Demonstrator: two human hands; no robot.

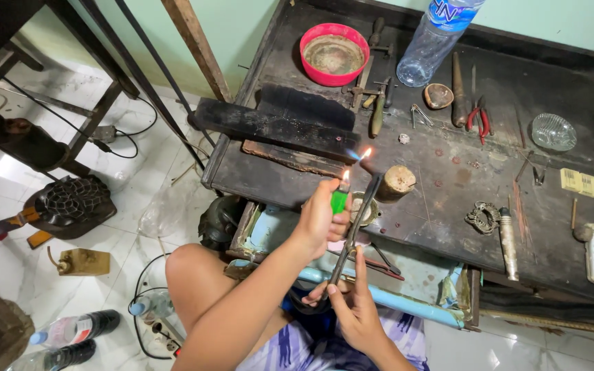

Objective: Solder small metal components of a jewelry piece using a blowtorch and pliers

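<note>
A green lighter is gripped in the closed left hand, and its flame is lit. A dark blowtorch nozzle is held in the curled fingers of the right hand; a flame is already seen at its tip above the workbench. One lighter, one torch, one red bowl, one plastic bottle are counted.

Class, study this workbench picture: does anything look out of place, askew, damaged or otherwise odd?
Yes. The dark bench top is scorched and stained, with tools scattered loosely. The left hand holds a lit green lighter beside the torch held by the right hand, close to bare skin.
</note>
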